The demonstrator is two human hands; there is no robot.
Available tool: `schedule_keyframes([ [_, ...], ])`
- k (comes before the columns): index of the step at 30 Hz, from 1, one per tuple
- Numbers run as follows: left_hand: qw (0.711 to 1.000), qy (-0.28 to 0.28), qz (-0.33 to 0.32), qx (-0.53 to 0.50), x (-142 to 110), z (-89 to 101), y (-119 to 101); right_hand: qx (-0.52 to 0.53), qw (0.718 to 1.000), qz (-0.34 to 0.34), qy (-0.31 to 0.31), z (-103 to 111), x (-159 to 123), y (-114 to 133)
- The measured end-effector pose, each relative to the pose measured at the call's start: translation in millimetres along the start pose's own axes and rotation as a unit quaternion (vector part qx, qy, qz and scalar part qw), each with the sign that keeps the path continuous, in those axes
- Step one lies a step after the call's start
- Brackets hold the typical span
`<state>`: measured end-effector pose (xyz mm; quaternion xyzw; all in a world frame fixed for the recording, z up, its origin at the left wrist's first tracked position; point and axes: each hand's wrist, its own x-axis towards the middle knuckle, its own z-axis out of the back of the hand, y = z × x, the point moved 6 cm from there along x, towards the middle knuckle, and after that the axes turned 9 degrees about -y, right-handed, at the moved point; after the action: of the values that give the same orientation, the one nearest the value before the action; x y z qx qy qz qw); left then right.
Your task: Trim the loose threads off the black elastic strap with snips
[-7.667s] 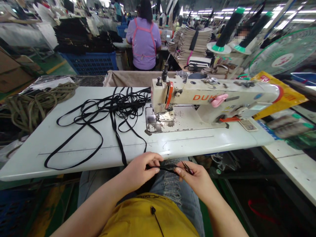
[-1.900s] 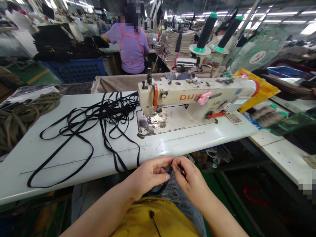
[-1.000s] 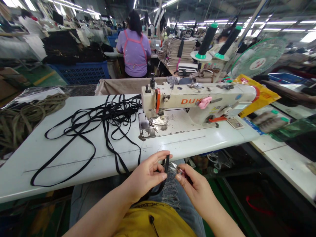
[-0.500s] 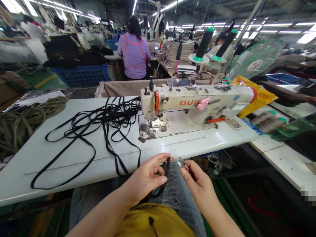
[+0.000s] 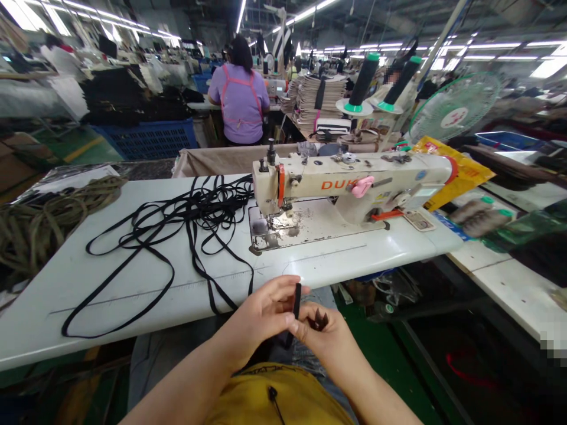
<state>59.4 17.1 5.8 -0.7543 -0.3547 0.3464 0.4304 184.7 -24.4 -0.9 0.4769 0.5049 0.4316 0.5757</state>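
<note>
In front of my lap, a narrow black strap (image 5: 296,300) stands upright between the thumb and fingers of my left hand (image 5: 266,316). My right hand (image 5: 325,336) is close against it, with thumb and fingertips at the strap's lower part. Two dark pointed tips, apparently thread snips (image 5: 321,319), stick out of the right hand's curled fingers; the rest is hidden in the palm. On the white table (image 5: 133,301) to the left lies a loose tangle of black strap (image 5: 212,203). A sewing machine (image 5: 349,177) stands just beyond my hands.
Olive straps (image 5: 57,221) are heaped at the table's left end. Black thread cones (image 5: 362,82) and a green fan (image 5: 456,109) stand behind the machine. A co-worker (image 5: 241,97) in purple sits ahead, near a blue crate (image 5: 148,140).
My right hand has moved left and in to the strap, and its fingers now meet it near my left hand. The dark tips have turned upward. My left hand has barely moved.
</note>
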Motion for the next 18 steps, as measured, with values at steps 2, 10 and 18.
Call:
schedule_keyframes([
  [2, 0.997, -0.065, -0.011, -0.036, 0.7, 8.8, -10.4, -0.001, 0.999, -0.013, 0.042, -8.9, -4.2, -2.5],
  [10, 0.961, -0.253, -0.111, -0.026, -1.9, 50.5, -53.8, -0.049, 0.988, -0.027, 0.145, -10.9, -13.9, -9.7],
  [18, 0.937, -0.315, -0.154, 0.006, -6.5, 76.0, -61.4, -0.251, 0.951, 0.027, 0.181, 20.6, -13.4, -43.3],
])
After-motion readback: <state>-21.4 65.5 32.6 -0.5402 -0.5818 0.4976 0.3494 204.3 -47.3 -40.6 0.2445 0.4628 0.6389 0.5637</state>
